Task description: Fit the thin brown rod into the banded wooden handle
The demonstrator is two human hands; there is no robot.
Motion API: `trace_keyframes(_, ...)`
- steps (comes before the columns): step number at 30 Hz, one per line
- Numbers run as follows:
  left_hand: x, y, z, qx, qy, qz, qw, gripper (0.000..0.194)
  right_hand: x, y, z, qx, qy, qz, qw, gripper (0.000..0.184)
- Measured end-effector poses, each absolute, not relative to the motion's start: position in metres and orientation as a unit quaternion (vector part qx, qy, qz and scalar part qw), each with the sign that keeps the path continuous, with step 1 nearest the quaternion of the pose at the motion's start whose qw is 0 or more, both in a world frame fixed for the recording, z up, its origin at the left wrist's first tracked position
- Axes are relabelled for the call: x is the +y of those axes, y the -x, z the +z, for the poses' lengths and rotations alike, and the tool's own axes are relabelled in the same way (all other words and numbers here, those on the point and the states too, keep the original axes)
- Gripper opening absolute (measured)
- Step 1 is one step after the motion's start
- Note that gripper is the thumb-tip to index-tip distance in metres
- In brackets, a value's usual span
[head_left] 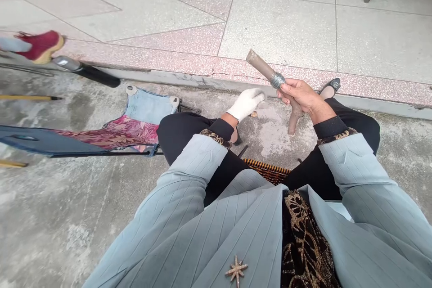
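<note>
My right hand (299,94), bare, grips a forked wooden stick (261,65) in front of me. The stick slants up to the left, and its lower forked end shows below my palm. Silvery wire (277,80) is wound in a tight coil round it, just by my thumb and fingertips. My left hand (248,102), in a white glove, is a little to the left of the stick and apart from it. Its fingers are curled together; whether a thin strand is between them cannot be made out.
A folding chair (141,128) with blue and red floral fabric stands on the left. Beyond runs a raised tiled step (286,31). Another person's red shoe (43,46) is at the far left, near a dark cylinder (91,72). A woven seat edge (266,170) shows between my legs.
</note>
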State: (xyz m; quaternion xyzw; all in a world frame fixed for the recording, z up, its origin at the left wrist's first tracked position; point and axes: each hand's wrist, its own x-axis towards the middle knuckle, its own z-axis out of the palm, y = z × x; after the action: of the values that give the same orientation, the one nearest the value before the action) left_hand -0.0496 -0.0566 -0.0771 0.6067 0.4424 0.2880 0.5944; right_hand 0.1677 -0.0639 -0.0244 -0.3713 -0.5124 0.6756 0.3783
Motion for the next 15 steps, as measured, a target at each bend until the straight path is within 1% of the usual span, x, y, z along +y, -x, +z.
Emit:
trace_keyframes(2,-0.058,0.047,-0.079,0.451,-0.633,0.264,0.572,0.012,-0.064,-0.169,-0.022,-0.500,0.376,0.679,0.385,0.063)
trace_keyframes(5,-0.062,0.042,-0.081,0.442,-0.685,0.231,0.531,0.012,-0.061,-0.172,-0.025,-0.498,0.396,0.671,0.381,0.066)
trace_keyframes(7,-0.066,0.039,-0.081,0.400,-0.692,0.213,0.562,0.017,-0.057,-0.175,-0.031,-0.509,0.445,0.633,0.378,0.063)
trace_keyframes(9,-0.070,0.038,-0.079,0.340,-0.682,0.180,0.622,0.024,-0.052,-0.180,-0.037,-0.553,0.538,0.534,0.346,0.053)
trace_keyframes(10,-0.071,0.039,-0.078,0.322,-0.680,0.165,0.637,0.026,-0.050,-0.184,-0.039,-0.591,0.589,0.460,0.304,0.046)
trace_keyframes(11,-0.071,0.040,-0.076,0.317,-0.682,0.155,0.641,0.027,-0.048,-0.188,-0.040,-0.632,0.630,0.383,0.238,0.038)
trace_keyframes(12,-0.070,0.042,-0.075,0.321,-0.686,0.149,0.636,0.027,-0.047,-0.193,-0.040,-0.670,0.650,0.326,0.148,0.031)
trace_keyframes(13,-0.068,0.045,-0.074,0.330,-0.690,0.144,0.629,0.027,-0.047,-0.199,-0.038,-0.701,0.639,0.312,0.045,0.025)
trace_keyframes(14,-0.066,0.048,-0.073,0.340,-0.690,0.143,0.622,0.028,-0.047,-0.204,-0.036,-0.721,0.596,0.348,-0.059,0.021)
trace_keyframes(15,-0.065,0.050,-0.073,0.344,-0.689,0.139,0.622,0.029,-0.049,-0.209,-0.033,-0.726,0.523,0.421,-0.146,0.021)
